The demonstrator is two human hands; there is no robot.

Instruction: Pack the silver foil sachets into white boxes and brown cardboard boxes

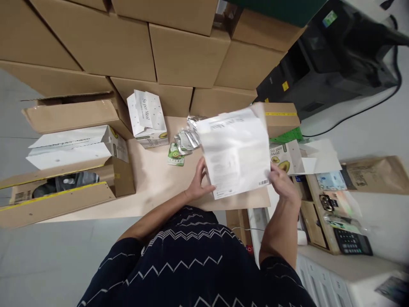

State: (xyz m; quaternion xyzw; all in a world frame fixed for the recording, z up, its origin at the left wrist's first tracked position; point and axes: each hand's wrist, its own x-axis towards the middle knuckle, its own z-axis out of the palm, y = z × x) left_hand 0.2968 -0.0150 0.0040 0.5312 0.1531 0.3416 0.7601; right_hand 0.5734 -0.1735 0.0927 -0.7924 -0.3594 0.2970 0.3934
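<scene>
Between my two hands is a white "Su per Meal" carton (234,153), seemingly folded flat, slightly blurred, with small print and a barcode on its face. My left hand (200,183) grips its lower left edge, thumb at the corner. On the lower right edge, my right hand (284,181) has its fingers closed around the card. Behind the carton's left side lie several silver and green sachets (188,140), partly covered by it. A white "Su per Meal" box (147,119) stands at the back of the table. Another such box (286,157) is on the right, partly hidden.
Stacked brown cardboard boxes (188,55) wall off the back. Open brown boxes (123,177) and a white carton (70,147) line the table's left side. At the right are a black printer (319,64), a wooden organiser (315,221), a calculator (351,242) and a brown paper bag (378,172).
</scene>
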